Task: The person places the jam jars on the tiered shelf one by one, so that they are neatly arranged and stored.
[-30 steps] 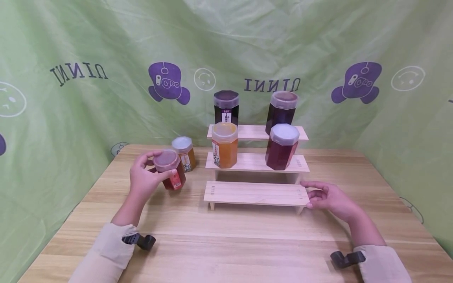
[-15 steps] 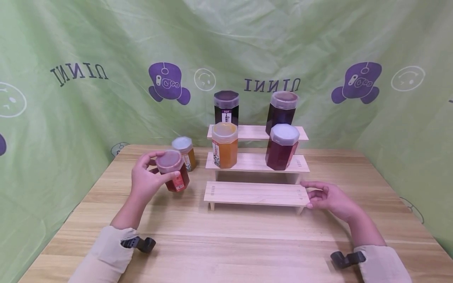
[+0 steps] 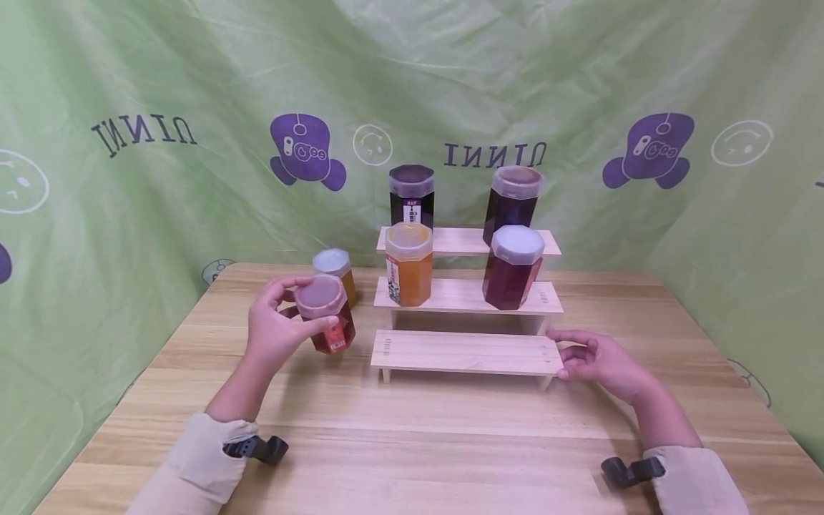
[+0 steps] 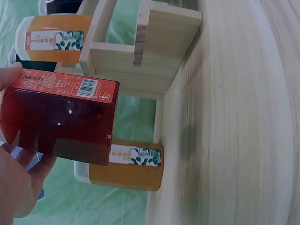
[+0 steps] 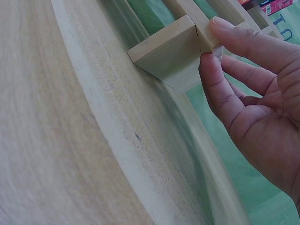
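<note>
My left hand (image 3: 277, 332) grips a dark red, many-sided jar (image 3: 327, 325) with a clear lid, thumb in front and fingers behind. In the left wrist view the jar (image 4: 61, 122) hangs above the table, its red label facing up. At the right, my right hand (image 3: 601, 366) pinches the end of the lowest board of a three-step wooden display rack (image 3: 466, 352). The right wrist view shows the thumb on one face of the board and a fingertip (image 5: 211, 63) at its edge. No jar stands on that lowest step.
An amber jar (image 3: 350, 285) stands on the table behind the held one. The middle step carries an orange jar (image 3: 412, 279) and a dark red jar (image 3: 508, 282). Two dark purple jars, left (image 3: 402, 207) and right (image 3: 508, 213), occupy the top step. A green curtain (image 3: 412, 86) hangs behind.
My left hand has carried the dark red jar a short way right and slightly nearer, toward the rack. My right hand and the rack have stayed put.
</note>
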A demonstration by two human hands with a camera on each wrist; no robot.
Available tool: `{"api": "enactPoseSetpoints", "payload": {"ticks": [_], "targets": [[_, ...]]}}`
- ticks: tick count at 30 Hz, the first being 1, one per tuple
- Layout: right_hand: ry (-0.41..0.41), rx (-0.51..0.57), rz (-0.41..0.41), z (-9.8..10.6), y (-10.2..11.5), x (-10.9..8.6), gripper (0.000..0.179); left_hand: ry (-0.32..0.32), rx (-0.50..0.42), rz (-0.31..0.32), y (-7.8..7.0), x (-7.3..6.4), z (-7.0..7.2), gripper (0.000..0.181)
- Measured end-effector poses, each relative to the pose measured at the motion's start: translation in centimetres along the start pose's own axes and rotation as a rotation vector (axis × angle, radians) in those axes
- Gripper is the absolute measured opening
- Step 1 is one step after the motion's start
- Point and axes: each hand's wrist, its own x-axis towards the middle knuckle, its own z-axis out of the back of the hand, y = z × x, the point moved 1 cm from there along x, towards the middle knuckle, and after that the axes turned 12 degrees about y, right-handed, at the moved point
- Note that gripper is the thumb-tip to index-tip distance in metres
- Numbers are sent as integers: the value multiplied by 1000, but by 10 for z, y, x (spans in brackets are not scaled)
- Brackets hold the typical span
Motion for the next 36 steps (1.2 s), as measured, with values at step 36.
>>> {"api": "enactPoseSetpoints", "payload": {"ticks": [36], "targets": [[0, -5, -7, 0, 2, 0, 76, 178, -63, -135, -29, -7, -41, 66]]}}
